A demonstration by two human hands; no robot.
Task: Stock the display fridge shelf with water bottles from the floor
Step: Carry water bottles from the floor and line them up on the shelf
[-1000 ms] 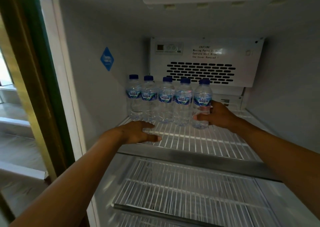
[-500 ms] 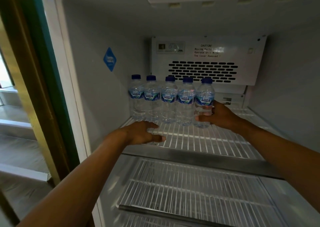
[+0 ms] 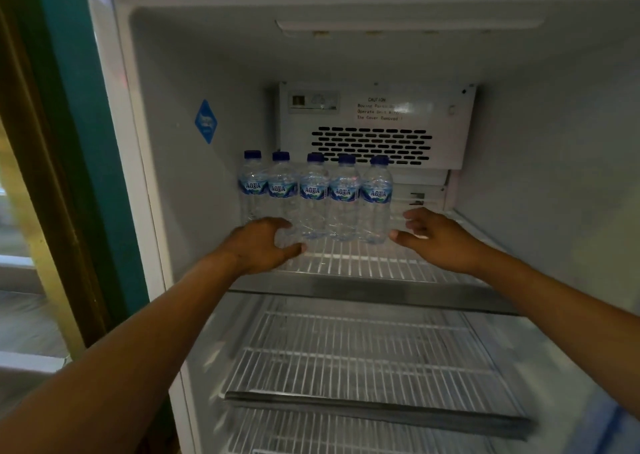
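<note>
— What changed on head view?

— My right hand (image 3: 440,237) let go of the end bottle (image 3: 375,199); grip wide now. Left hand (image 3: 259,244) came forward off the shelf (image 3: 363,263) to the row of water bottles (image 3: 313,197).

— Holding one?

— Can't tell; its fingertips are hidden and the bottle bases blur.

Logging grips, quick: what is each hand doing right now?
Left hand: fingers curled at the second bottle; grip cannot be told.
Right hand: open, holding nothing, just right of the last bottle.
</note>
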